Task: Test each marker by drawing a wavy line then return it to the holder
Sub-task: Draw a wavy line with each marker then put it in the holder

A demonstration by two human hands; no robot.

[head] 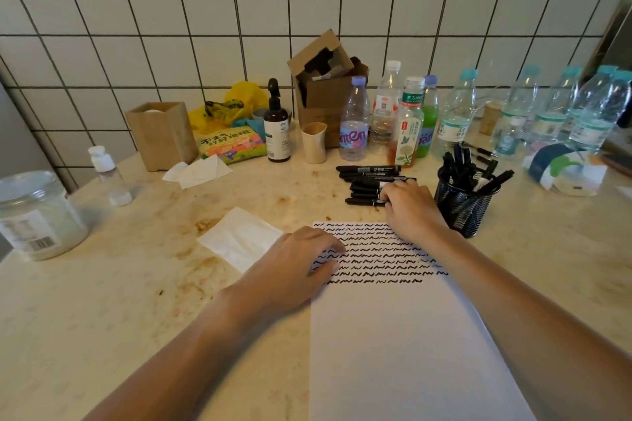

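A white sheet of paper (396, 335) lies on the counter, its upper part filled with several rows of black wavy lines. My left hand (294, 267) rests on the paper's left edge with fingers loosely bent. Beyond the sheet lies a pile of several black markers (369, 181). My right hand (410, 205) is on the right end of that pile, fingers curled round one marker there. A black mesh holder (461, 205) with several markers stands just right of that hand.
A row of plastic bottles (455, 116) lines the tiled wall. A cardboard box (325, 85), cup (314, 143), pump bottle (276, 126), wooden box (160, 133) and large jar (34, 215) stand behind and left. A tissue (239, 239) lies left of the paper.
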